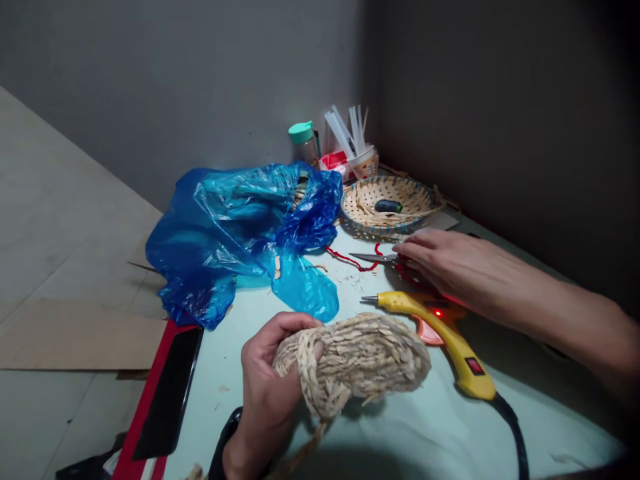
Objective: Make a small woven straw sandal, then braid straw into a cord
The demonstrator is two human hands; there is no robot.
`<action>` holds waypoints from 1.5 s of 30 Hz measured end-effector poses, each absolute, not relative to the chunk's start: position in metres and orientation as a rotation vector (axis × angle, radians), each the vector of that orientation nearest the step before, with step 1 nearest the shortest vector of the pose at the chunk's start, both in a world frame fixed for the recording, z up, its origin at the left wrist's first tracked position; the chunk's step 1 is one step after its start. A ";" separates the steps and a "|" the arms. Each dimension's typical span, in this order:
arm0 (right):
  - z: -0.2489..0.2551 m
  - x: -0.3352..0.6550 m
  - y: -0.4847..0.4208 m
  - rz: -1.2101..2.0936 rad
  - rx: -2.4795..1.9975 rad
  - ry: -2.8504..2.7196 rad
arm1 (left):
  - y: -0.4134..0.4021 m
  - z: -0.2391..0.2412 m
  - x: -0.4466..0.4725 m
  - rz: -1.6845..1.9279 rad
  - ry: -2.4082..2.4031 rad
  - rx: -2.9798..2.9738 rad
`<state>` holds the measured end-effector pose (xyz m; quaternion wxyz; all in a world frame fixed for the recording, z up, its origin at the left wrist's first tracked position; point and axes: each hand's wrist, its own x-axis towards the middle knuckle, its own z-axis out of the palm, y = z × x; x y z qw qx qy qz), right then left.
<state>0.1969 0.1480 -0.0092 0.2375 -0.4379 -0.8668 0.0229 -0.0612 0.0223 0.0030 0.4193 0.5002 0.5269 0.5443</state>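
Observation:
A bundle of braided straw cord point(370, 357), with one strand wrapped across its near end, is gripped in my left hand point(273, 380) above the table's front part. A loose tail of the cord hangs down below it. My right hand point(435, 260) is over the scissors point(383, 257), its fingers curled down around their handle end; the handles are mostly hidden. The scissors' blades point left, beside a red string point(350, 262). Just in front of my right hand lies a yellow hot glue gun point(435, 327), its nozzle to the left and a red light glowing by it.
A blue plastic bag point(240, 220) covers the table's back left. Behind are a woven basket point(385, 227) with a dark thread spool point(389, 206), a jar with a green lid point(301, 133) and a cup of glue sticks point(365, 163). A black phone point(170, 393) lies at the left edge.

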 end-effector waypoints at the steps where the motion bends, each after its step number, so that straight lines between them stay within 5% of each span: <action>1: 0.001 0.194 0.143 0.101 -1.096 -2.455 | 0.023 0.003 -0.060 1.359 1.333 1.226; 9: 0.057 0.155 0.083 0.393 -0.657 -2.262 | 0.019 0.003 -0.058 1.279 1.514 1.592; 20: 0.034 0.129 0.052 -0.009 -0.647 -2.167 | 0.018 0.012 -0.045 1.548 1.310 2.243; 33: 0.019 0.123 0.029 0.071 -0.746 -1.918 | 0.016 -0.002 -0.032 1.909 1.313 2.128; 45: 0.004 0.110 0.017 0.038 -0.845 -1.939 | 0.008 0.002 -0.046 1.661 1.346 2.074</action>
